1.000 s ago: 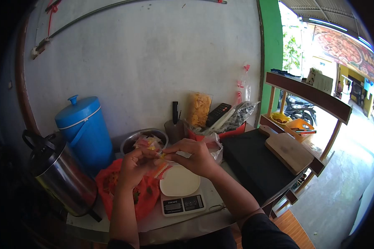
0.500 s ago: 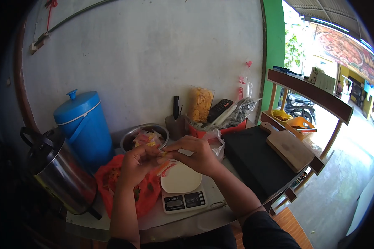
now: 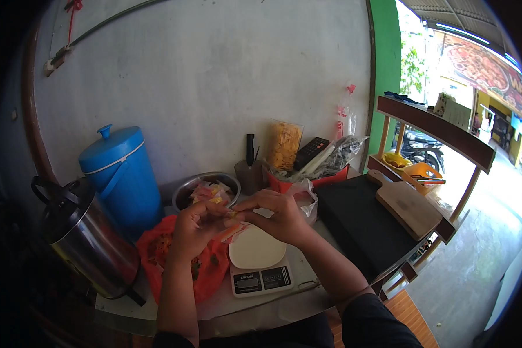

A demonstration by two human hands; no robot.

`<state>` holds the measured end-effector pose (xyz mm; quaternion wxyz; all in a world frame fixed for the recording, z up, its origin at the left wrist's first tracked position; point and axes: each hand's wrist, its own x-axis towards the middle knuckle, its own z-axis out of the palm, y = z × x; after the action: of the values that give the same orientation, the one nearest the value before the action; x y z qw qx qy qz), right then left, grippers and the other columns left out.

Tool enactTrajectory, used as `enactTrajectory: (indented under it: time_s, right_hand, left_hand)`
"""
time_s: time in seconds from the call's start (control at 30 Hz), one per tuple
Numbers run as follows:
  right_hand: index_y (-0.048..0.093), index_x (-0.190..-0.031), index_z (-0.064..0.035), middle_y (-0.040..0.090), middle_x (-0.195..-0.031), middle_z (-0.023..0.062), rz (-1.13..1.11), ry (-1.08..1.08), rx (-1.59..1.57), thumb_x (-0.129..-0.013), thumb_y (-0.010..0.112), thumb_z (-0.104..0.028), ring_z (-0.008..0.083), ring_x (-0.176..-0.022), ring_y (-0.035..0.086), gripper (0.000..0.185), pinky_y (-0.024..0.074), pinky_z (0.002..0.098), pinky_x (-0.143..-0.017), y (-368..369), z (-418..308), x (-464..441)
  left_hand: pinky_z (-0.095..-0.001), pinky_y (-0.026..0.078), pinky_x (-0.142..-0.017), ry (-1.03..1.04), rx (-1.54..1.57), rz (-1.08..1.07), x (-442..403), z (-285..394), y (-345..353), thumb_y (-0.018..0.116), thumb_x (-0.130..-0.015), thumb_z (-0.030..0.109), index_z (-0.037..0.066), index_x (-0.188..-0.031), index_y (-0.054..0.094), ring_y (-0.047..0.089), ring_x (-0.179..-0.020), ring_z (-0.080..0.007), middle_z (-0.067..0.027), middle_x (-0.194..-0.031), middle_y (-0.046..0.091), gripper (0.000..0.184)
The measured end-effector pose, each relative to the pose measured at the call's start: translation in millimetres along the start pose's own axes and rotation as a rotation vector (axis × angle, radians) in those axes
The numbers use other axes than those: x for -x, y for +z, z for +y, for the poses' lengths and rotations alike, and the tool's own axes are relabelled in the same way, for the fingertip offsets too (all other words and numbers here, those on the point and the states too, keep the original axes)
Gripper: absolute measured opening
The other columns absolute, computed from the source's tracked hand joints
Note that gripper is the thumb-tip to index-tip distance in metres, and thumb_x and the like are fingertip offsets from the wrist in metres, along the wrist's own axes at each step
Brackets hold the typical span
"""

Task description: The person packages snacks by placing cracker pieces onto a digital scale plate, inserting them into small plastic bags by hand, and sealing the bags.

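My left hand (image 3: 194, 229) and my right hand (image 3: 274, 216) meet fingertip to fingertip above the table, pinching a small clear packet (image 3: 232, 214) with something yellow in it. Most of the packet is hidden by my fingers. Just below my right hand is a white kitchen scale (image 3: 257, 249). A red plastic bag (image 3: 207, 272), open with reddish and green contents, lies under my left forearm. Behind my hands stands a metal bowl (image 3: 181, 196) with small filled packets (image 3: 210, 191) in it.
At the left stand a steel flask (image 3: 93, 243) and a blue drink jug (image 3: 124, 180). A red basket (image 3: 336, 177) holds a calculator (image 3: 312, 152) and plastic bags. To the right, a wooden board (image 3: 408, 204) lies on a black case (image 3: 354, 223).
The whole view has shifted slightly, so the table things appear a little further right. Both hands stay together on the small packet, with small finger movements.
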<state>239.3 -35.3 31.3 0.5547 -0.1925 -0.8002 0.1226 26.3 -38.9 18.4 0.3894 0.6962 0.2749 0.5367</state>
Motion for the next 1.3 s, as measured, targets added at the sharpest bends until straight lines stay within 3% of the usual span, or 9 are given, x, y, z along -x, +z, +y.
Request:
enactTrajectory:
  time_s: [0.2,0.3,0.8,0.9,1.2,1.3]
  right_hand:
    - [0.069,-0.097,-0.0062,0.07,-0.089,0.0067,-0.03,-0.019,0.036,-0.078,0.074,-0.007,0.0233,-0.084,0.067,0.02,0.0524,0.0329,-0.072,-1.1,1.8,0.3]
    - [0.072,-0.095,-0.005,0.07,-0.086,0.005,0.004,-0.006,0.004,-0.077,0.075,-0.004,0.018,-0.078,0.065,0.018,0.0496,0.0303,-0.072,1.1,-0.2,0.0]
    - [0.071,-0.096,-0.004,0.07,-0.087,0.0063,-0.006,0.013,-0.032,-0.078,0.074,-0.003,0.0179,-0.078,0.065,0.019,0.0509,0.0296,-0.071,2.9,2.2,0.3]
    - [0.069,-0.096,-0.0052,0.07,-0.091,0.0095,-0.029,-0.011,-0.013,-0.08,0.073,-0.009,0.0236,-0.082,0.068,0.017,0.0529,0.0324,-0.069,1.5,5.4,0.2]
    - [0.069,-0.097,-0.005,0.069,-0.09,0.0096,-0.032,0.013,-0.007,-0.08,0.073,-0.008,0.0225,-0.082,0.068,0.018,0.0527,0.0319,-0.07,2.1,3.5,0.3]
    - [0.07,-0.096,-0.0047,0.07,-0.087,0.0057,-0.016,0.012,-0.02,-0.078,0.074,-0.003,0.017,-0.079,0.065,0.019,0.051,0.0291,-0.071,3.3,2.5,0.2]
  left_hand:
    - [-0.0257,0.054,-0.08,-0.004,-0.018,0.009,-0.5,1.2,0.9,0.074,-0.078,0.0,0.001,-0.091,0.062,0.064,-0.087,-0.0112,-0.0055,-0.092,0.067,0.017]
    - [-0.0257,0.054,-0.08,0.004,-0.02,0.014,0.0,1.5,0.8,0.074,-0.079,0.0,0.001,-0.092,0.062,0.064,-0.087,-0.0114,-0.0056,-0.092,0.067,0.017]
    - [-0.0261,0.054,-0.08,0.037,-0.002,0.011,-0.7,-0.6,1.2,0.073,-0.079,-0.001,0.001,-0.091,0.062,0.064,-0.088,-0.0116,-0.0056,-0.092,0.067,0.016]
    - [-0.0258,0.053,-0.081,0.027,-0.008,0.006,-0.1,0.1,0.9,0.073,-0.08,0.001,0.0,-0.093,0.063,0.064,-0.088,-0.0106,-0.0061,-0.093,0.068,0.016]
    - [-0.0254,0.052,-0.081,0.024,-0.026,0.001,-0.1,0.0,0.0,0.074,-0.081,0.003,-0.001,-0.094,0.063,0.064,-0.088,-0.0101,-0.0063,-0.093,0.068,0.018]
    - [-0.0257,0.054,-0.08,0.026,-0.04,0.003,-0.3,1.3,0.4,0.073,-0.08,0.0,0.0,-0.093,0.063,0.064,-0.088,-0.011,-0.006,-0.092,0.067,0.016]
